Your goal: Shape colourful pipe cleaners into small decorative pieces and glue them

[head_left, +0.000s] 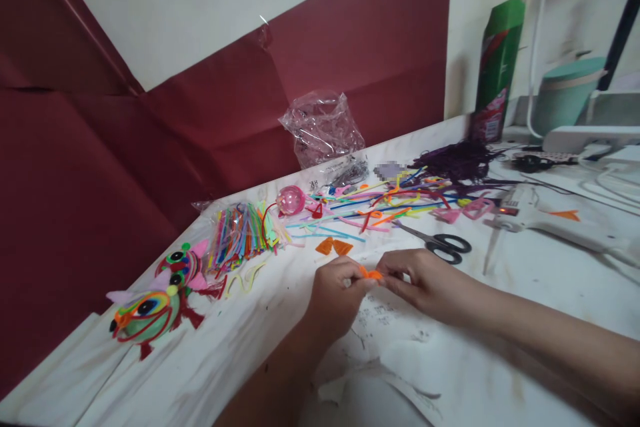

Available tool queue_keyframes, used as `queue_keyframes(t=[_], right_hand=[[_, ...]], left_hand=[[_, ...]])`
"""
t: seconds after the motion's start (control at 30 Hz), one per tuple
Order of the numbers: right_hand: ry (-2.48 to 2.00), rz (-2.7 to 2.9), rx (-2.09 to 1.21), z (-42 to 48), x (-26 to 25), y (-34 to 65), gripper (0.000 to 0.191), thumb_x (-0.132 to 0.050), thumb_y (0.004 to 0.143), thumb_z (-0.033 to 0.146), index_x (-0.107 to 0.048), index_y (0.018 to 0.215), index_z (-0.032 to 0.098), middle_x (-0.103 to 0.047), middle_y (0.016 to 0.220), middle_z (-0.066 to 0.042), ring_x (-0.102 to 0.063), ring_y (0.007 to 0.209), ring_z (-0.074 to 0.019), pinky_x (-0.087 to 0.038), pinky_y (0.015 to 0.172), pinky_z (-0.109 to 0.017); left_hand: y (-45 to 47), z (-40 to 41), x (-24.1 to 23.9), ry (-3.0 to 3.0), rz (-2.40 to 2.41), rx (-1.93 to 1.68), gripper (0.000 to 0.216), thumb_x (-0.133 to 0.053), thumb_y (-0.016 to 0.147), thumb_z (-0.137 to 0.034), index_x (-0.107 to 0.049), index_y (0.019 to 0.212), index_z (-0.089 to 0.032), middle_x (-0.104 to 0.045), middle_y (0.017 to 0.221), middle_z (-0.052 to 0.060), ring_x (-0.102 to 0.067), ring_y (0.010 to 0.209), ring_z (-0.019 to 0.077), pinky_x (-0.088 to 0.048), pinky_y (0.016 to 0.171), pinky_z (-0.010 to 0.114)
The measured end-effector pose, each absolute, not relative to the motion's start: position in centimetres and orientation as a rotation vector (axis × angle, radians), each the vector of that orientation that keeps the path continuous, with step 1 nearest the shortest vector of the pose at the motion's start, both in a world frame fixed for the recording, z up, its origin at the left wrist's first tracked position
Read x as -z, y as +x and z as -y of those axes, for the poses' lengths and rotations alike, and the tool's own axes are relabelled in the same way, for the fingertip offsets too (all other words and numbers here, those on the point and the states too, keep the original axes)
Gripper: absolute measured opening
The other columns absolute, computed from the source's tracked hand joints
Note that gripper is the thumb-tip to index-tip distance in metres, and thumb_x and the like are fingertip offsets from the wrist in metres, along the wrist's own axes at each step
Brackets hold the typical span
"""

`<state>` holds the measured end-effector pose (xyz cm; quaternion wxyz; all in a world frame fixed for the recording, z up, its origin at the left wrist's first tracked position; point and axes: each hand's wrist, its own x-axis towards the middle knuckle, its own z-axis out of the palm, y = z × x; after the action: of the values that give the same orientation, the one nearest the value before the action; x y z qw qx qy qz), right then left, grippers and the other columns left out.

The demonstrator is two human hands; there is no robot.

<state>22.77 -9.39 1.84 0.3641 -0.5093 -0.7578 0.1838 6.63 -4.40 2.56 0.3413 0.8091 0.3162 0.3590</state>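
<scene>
My left hand [340, 293] and my right hand [417, 273] meet above the white table. Between their fingertips they pinch a short piece of orange pipe cleaner [371, 273], bent or bunched; its exact shape is partly covered by the fingers. Just beyond it lie two flat orange fan-shaped pieces [334, 247] side by side. A pair of scissors [440, 245] with black handles rests behind my right hand. Under my hands is a torn sheet of paper [380, 327] with faint writing.
Colourful pipe cleaners in a clear bag [240, 233] lie left, near two decorated animal-face crafts [150, 313]. Loose pipe cleaners [360, 207] and a pink clear ball [291, 201] are at the back. A hot glue gun [545, 223], green bottle [500, 67] and purple threads [455, 161] stand or lie right.
</scene>
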Motion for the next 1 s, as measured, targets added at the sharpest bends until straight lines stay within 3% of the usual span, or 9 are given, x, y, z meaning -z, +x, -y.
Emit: queue_keyframes(t=[0.3, 0.47, 0.8, 1.0], right_hand=[[-1.326, 1.981, -0.571, 9.3, -1.5, 22.6, 0.016, -0.047, 0.077, 0.02, -0.059, 0.067, 0.017, -0.058, 0.061, -0.001, -0.048, 0.054, -0.012, -0.035, 0.049, -0.023], [-1.243, 1.888, -0.536, 9.6, -2.2, 22.4, 0.01, -0.05, 0.077, 0.025, -0.057, 0.074, 0.019, -0.061, 0.071, -0.002, -0.054, 0.066, -0.0147, -0.042, 0.062, -0.025], [-1.209, 1.617, -0.699, 9.1, -2.3, 22.9, 0.024, -0.045, 0.08, 0.037, -0.049, 0.066, 0.019, -0.051, 0.06, 0.002, -0.047, 0.058, -0.0126, -0.038, 0.055, -0.023], [-1.173, 1.66, -0.704, 9.4, -2.5, 22.5, 0.021, -0.048, 0.08, 0.036, -0.054, 0.07, 0.018, -0.056, 0.066, 0.0, -0.05, 0.064, -0.014, -0.04, 0.06, -0.025]], left_hand=[[6.1, 4.0, -3.1, 2.245, -0.806, -0.711, 0.021, -0.059, 0.067, -0.015, -0.049, 0.048, -0.016, -0.049, 0.054, -0.001, -0.046, 0.057, 0.0114, -0.037, 0.057, 0.023], [6.3, 4.3, -2.6, 2.462, -0.747, -0.667, 0.021, -0.051, 0.067, -0.008, -0.048, 0.047, -0.016, -0.045, 0.052, -0.002, -0.044, 0.056, 0.011, -0.034, 0.056, 0.023], [6.3, 4.5, -3.3, 2.218, -0.732, -1.062, 0.018, -0.057, 0.069, -0.015, -0.051, 0.052, -0.017, -0.053, 0.058, 0.0, -0.05, 0.059, 0.0128, -0.04, 0.062, 0.025], [5.9, 4.2, -3.5, 2.178, -0.713, -1.009, 0.019, -0.058, 0.07, -0.015, -0.05, 0.053, -0.016, -0.052, 0.058, 0.0, -0.049, 0.06, 0.0125, -0.04, 0.061, 0.025]])
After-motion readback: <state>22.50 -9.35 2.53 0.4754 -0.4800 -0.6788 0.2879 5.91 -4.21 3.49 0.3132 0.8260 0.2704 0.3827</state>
